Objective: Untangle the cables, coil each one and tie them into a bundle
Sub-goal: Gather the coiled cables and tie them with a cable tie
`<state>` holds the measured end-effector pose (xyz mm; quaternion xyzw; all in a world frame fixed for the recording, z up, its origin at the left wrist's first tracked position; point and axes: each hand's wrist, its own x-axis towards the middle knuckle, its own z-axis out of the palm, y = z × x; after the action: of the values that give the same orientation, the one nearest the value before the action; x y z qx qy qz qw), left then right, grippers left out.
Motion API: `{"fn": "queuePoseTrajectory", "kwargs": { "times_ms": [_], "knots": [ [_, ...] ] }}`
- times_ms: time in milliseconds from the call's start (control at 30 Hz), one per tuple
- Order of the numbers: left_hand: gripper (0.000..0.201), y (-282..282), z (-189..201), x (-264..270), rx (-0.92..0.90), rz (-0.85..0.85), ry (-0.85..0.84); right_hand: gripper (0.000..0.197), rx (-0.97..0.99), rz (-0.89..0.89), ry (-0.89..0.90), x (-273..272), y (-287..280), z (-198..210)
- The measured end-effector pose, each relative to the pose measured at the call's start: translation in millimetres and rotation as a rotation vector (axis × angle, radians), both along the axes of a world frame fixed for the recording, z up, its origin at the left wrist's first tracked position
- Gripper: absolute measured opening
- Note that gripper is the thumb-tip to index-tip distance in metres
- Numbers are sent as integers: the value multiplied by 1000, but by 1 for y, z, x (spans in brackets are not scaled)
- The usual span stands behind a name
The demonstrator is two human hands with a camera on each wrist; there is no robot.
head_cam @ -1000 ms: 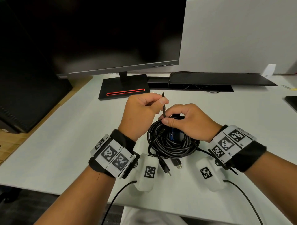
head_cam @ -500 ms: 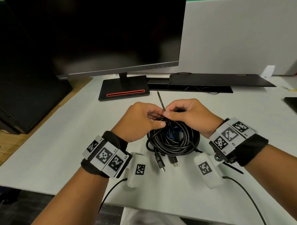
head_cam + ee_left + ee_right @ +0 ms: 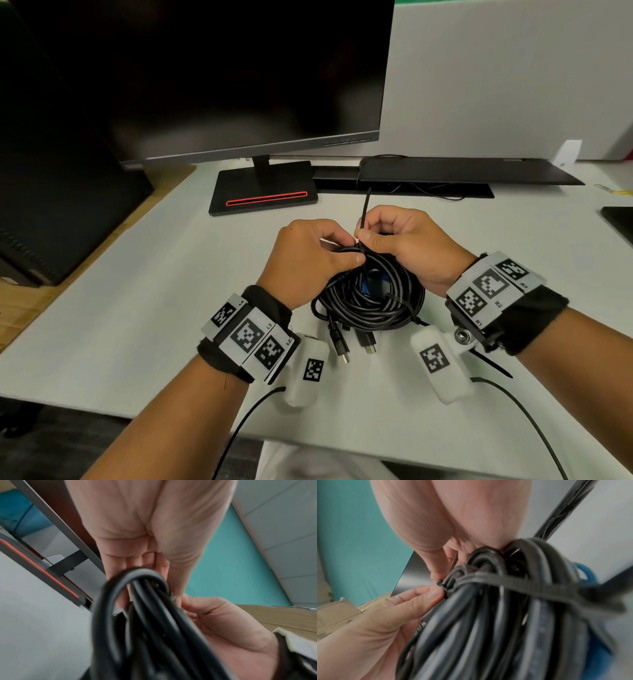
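Note:
A coil of black cables (image 3: 370, 301) lies on the white desk (image 3: 137, 308), with a blue piece (image 3: 371, 284) inside the loop. A black zip tie (image 3: 505, 582) wraps the coil's far side, and its tail (image 3: 365, 209) points up. My right hand (image 3: 363, 233) pinches that tail between thumb and forefinger. My left hand (image 3: 349, 255) grips the coil beside it, thumb (image 3: 433, 595) against the tie's head (image 3: 441, 585). The left wrist view shows the cable loops (image 3: 137, 615) under my curled fingers (image 3: 137, 559). Two plugs (image 3: 339, 346) stick out toward me.
A monitor (image 3: 239, 85) on a black base (image 3: 263, 198) stands behind the hands, with a closed laptop (image 3: 462, 171) to its right. Another black tie tail (image 3: 493, 365) lies by my right wrist. A dark item (image 3: 620, 222) sits at the right edge.
My left hand has let go of the tie's tail and dropped onto the coil. The right hand now pinches the tail, which sticks out further. Both hands and the coil have shifted away from me.

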<state>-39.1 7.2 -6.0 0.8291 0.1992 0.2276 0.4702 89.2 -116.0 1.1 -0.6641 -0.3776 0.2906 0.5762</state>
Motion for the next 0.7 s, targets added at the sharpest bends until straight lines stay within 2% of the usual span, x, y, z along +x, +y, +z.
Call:
{"fn": "queuePoseTrajectory", "kwargs": {
  "times_ms": [167, 367, 533, 700],
  "knots": [
    [16, 1, -1, -1, 55, -14, 54, 10, 15, 2, 38, -1, -1, 1],
    [14, -4, 2, 0, 213, -24, 54, 7, 9, -1, 53, -2, 0, 1],
    [15, -5, 1, 1, 207, -11, 3, 11, 18, 0, 71, -3, -1, 2],
    [17, -5, 2, 1, 232, -13, 38, 13, 27, 19, 57, -4, -1, 1]
  ]
}}
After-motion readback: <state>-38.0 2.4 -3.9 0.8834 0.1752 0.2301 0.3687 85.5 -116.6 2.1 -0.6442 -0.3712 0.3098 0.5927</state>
